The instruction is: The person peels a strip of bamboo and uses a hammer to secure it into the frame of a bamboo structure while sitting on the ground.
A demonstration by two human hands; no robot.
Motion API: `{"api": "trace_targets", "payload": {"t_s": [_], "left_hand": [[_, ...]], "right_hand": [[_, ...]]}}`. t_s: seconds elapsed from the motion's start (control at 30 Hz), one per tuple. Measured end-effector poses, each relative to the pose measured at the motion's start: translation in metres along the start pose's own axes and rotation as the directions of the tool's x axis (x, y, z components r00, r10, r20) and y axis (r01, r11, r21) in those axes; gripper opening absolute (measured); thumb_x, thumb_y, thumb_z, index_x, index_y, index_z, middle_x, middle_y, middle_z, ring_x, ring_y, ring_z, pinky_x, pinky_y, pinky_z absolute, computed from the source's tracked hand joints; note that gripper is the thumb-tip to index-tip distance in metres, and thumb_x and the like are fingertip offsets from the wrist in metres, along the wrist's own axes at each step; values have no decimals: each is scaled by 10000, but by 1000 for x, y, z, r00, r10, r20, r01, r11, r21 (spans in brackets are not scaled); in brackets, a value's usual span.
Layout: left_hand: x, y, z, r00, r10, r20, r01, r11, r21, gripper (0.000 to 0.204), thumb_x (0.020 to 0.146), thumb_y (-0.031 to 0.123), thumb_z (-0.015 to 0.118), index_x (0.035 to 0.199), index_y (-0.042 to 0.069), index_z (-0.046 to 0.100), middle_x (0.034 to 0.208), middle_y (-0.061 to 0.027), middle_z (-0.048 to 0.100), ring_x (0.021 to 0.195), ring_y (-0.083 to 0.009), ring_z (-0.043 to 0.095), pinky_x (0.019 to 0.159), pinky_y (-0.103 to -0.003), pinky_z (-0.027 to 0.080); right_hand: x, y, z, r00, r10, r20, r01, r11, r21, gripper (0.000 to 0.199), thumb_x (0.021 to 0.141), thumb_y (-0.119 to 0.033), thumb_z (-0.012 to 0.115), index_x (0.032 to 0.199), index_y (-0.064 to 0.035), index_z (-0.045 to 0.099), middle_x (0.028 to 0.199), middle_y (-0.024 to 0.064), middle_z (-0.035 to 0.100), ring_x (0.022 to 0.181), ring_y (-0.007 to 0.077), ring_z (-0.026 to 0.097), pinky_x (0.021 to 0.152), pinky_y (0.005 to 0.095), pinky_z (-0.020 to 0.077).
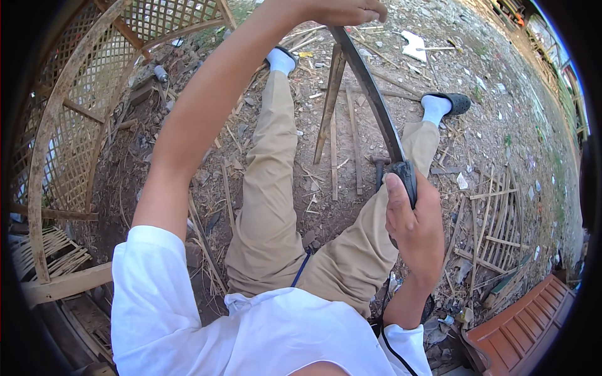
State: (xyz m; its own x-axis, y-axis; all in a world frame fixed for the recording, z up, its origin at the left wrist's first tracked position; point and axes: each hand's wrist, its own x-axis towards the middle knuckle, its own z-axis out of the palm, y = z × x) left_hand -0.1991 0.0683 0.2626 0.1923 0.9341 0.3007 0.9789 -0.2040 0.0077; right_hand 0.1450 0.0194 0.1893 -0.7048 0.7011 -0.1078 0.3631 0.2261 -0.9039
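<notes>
Right hand (414,229): gripping black handle (406,178)
Left hand (348,9): by far end, grip indiscernible
Blade (375,94): apparently steadied; next probably needs guiding

Machete blade (370,88): dark metal, dull, smooth-faced; machete grip (408,182): black, matt, plastic or rubber; stake (329,103): bare wood, rough; lattice frame (55,108): weathered wood, blotched, matt; trousers (269,175): woven cloth, matt, creased; shirt (301,332): thin white cloth, matt; clog (460,103): smooth black rubber-like plastic; ribbed panel (523,326): red-brown plastic, low sheen; ground (530,125): rough gritty earth
</notes>
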Motion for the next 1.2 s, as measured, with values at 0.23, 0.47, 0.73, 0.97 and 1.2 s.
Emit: {"api": "trace_targets", "payload": {"t_s": [0.23, 0.47, 0.73, 0.97, 1.2], "left_hand": [[2, 28, -51, 995, 9, -100, 1, 994, 107, 471, 995, 277, 404, 1249, -17, 672, 1270, -194, 710, 1164, -353, 672, 1020, -465, 524], [15, -17, 17, 954, 232, 189, -197, 963, -185, 524, 1002, 308, 387, 1305, -33, 645, 1323, -242, 668, 1266, -365, 612, 1117, -451, 450], [0, -10, -11, 967, 224, -120, -250, 925, -285, 479, 970, 309, 422, 1226, -14, 667, 1252, -228, 691, 1200, -373, 630, 1070, -456, 466], [4, -24, 11, 987, 113, 119, -68, 943, -326, 445, 987, 272, 407, 1177, -22, 682, 1197, -198, 715, 1155, -348, 652, 1040, -436, 487], [-1, -65, 37, 934, 302, 189, -191, 872, -450, 396, 999, 261, 407, 1124, 11, 689, 1044, -148, 751, 959, -316, 708, 890, -433, 547]], "right_hand": [[-1, -8, 4, 1000, 13, 27, -12, 1000, -11, 320, 1066, -276, 627, 988, 35, 621, 696, 68, 555, 637, 146, 462, 605, 339, 414], [9, -5, 3, 998, 28, 51, -29, 999, 18, 350, 1067, -301, 623, 997, 42, 618, 691, 75, 554, 628, 159, 463, 598, 347, 415], [5, -10, 5, 997, 10, 72, -11, 1000, 6, 378, 1064, -317, 627, 985, 53, 621, 696, 107, 566, 627, 187, 479, 615, 374, 429], [9, -15, 2, 995, 37, 88, -33, 998, -44, 407, 1064, -328, 623, 974, 68, 612, 668, 114, 552, 599, 198, 471, 595, 393, 415], [7, -19, 3, 997, 7, 74, -3, 999, -47, 403, 1068, -324, 615, 981, 69, 614, 675, 116, 559, 605, 189, 471, 597, 383, 417]]}}
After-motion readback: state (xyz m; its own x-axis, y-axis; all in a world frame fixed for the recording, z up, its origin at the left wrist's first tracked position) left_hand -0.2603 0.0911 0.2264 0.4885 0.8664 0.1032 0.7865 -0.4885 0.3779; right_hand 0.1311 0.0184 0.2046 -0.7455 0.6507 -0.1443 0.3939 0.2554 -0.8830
